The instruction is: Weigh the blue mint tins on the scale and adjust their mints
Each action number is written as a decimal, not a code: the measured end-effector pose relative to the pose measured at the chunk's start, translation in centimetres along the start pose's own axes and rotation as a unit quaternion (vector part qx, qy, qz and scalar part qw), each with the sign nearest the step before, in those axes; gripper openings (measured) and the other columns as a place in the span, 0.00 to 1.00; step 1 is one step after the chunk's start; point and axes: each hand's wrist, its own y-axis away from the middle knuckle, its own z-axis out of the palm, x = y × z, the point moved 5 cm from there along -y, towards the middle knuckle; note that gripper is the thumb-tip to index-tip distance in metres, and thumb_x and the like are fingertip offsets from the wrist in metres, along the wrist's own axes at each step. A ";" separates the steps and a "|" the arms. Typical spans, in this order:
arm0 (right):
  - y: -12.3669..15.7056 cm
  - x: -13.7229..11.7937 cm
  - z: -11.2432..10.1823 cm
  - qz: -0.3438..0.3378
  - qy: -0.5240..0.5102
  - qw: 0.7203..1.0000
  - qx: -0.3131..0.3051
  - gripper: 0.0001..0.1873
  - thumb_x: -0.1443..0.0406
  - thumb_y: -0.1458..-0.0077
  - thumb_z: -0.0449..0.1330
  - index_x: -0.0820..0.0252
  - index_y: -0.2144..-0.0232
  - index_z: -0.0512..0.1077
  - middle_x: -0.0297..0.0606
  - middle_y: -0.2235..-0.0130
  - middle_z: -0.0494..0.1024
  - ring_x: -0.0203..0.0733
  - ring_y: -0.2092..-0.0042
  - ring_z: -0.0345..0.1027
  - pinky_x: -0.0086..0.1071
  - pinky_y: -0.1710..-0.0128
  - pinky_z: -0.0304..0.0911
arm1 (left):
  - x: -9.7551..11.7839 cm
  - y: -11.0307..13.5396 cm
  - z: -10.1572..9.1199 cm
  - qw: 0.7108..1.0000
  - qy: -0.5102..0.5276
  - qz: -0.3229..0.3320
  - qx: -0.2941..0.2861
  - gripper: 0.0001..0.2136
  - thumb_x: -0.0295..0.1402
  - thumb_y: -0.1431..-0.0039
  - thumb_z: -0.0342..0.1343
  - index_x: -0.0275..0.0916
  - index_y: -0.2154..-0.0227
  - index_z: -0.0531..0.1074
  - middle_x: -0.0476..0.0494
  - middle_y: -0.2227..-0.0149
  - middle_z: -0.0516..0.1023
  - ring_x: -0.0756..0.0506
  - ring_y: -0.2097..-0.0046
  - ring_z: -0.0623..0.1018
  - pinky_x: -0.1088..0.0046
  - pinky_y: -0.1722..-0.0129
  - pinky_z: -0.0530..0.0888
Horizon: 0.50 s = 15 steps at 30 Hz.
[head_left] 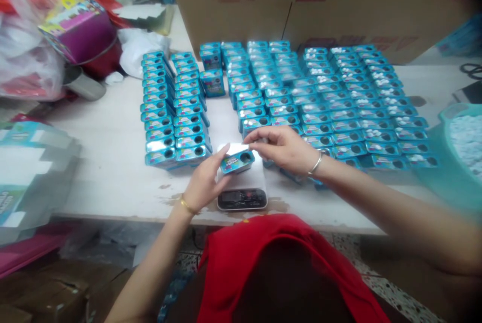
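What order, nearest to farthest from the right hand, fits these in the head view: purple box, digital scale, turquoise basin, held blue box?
From the right hand:
1. Held blue box: at its fingertips
2. Digital scale: below that box
3. Turquoise basin: at the right edge
4. Purple box: upper left

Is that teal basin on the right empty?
No, the basin holds something: many small pale pieces show inside it. How full, I can't tell.

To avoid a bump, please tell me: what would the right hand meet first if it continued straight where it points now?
Most likely the small blue box in the left hand: the right hand points leftward, close to its upper right corner. Depth is unclear, so it could pass just above.
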 end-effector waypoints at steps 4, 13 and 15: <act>-0.4 0.1 1.5 -0.028 0.070 0.997 -0.015 0.09 0.72 0.45 0.56 0.67 0.64 0.76 0.34 0.72 0.73 0.33 0.71 0.63 0.27 0.69 0.58 | -0.3 -0.3 -0.1 0.999 0.033 -0.007 -0.012 0.32 0.34 0.41 0.56 0.42 0.36 0.49 0.37 0.46 0.71 0.42 0.46 0.73 0.62 0.46 0.70; -0.4 -0.3 2.1 -0.087 0.175 0.980 -0.036 0.13 0.76 0.45 0.56 0.64 0.59 0.75 0.41 0.60 0.76 0.38 0.58 0.69 0.31 0.57 0.61 | -0.3 0.4 -1.4 0.999 0.032 -0.026 0.022 0.33 0.35 0.41 0.57 0.42 0.36 0.50 0.38 0.52 0.74 0.44 0.53 0.75 0.63 0.52 0.74; -0.5 -0.5 2.0 -0.085 0.171 0.981 -0.034 0.13 0.77 0.46 0.57 0.64 0.60 0.75 0.39 0.61 0.76 0.37 0.61 0.67 0.30 0.59 0.61 | -0.3 0.6 -1.7 0.999 0.027 -0.030 0.027 0.32 0.35 0.41 0.57 0.42 0.36 0.50 0.38 0.52 0.74 0.45 0.54 0.75 0.64 0.52 0.74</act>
